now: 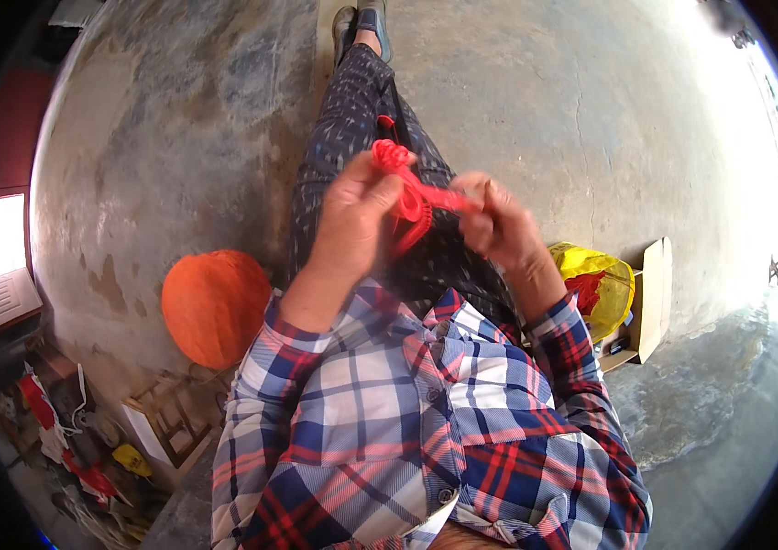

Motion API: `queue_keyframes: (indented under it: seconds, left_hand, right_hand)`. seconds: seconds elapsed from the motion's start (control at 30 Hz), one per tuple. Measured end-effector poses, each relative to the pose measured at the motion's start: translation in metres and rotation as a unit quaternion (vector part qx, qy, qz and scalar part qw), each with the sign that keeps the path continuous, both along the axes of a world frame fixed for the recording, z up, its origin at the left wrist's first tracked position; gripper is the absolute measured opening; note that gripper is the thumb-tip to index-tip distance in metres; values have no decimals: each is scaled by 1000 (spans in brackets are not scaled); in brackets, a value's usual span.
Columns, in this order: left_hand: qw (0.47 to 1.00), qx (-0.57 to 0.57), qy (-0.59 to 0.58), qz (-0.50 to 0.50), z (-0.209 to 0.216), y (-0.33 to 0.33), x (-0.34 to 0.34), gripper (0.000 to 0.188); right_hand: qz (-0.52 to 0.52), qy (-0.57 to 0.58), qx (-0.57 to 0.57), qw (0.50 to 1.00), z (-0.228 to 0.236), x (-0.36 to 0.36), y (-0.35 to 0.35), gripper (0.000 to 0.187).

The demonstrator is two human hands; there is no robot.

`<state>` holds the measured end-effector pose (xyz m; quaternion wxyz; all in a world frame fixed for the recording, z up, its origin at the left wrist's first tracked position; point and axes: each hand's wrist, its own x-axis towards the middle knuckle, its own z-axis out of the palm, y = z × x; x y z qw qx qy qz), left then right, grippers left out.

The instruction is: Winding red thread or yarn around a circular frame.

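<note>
I sit on a concrete floor with my legs stretched out ahead in dark patterned trousers. A small piece of red yarn work [410, 191] hangs between both hands above my lap. My left hand [357, 215] grips its upper left part, where a loop of red yarn curls over my fingers. My right hand [497, 220] pinches the right end of the red piece, fingers closed around it. Whether a hook or needle is in that hand is hidden. Both sleeves are red, white and blue plaid.
A large orange ball of yarn [215, 307] lies on the floor at my left hip. A yellow plastic bag [602, 280] with red material stands at my right beside a cardboard box [653, 298]. Wooden frames [169, 422] and clutter sit at lower left.
</note>
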<state>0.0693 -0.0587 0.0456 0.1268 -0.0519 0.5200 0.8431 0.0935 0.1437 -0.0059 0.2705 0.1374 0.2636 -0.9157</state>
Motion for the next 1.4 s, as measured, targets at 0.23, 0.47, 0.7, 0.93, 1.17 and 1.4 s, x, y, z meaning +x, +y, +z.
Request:
queue_keyframes:
  seconds: [0.23, 0.47, 0.7, 0.93, 1.17, 1.4]
  left_hand:
    - [704, -603, 340, -161, -54, -20, -17, 20]
    - [763, -547, 344, -17, -73, -3, -16, 30]
    - [982, -74, -167, -42, -80, 13, -2, 58]
    - [987, -75, -107, -97, -80, 18, 20, 70]
    - [977, -115, -31, -176, -81, 23, 29, 82]
    - [946, -205, 6, -249, -82, 13, 24, 92]
  right_hand:
    - [122, 355, 516, 770, -44, -37, -7, 20]
    - [8, 307, 555, 773, -29, -27, 6, 21]
    - [5, 278, 382, 881, 0, -10, 6, 16]
    - [-124, 109, 184, 969, -5, 8, -2, 30]
    - [-183, 256, 394, 863, 19, 25, 16, 16]
    - [-280, 279, -2, 919, 49, 25, 65, 14]
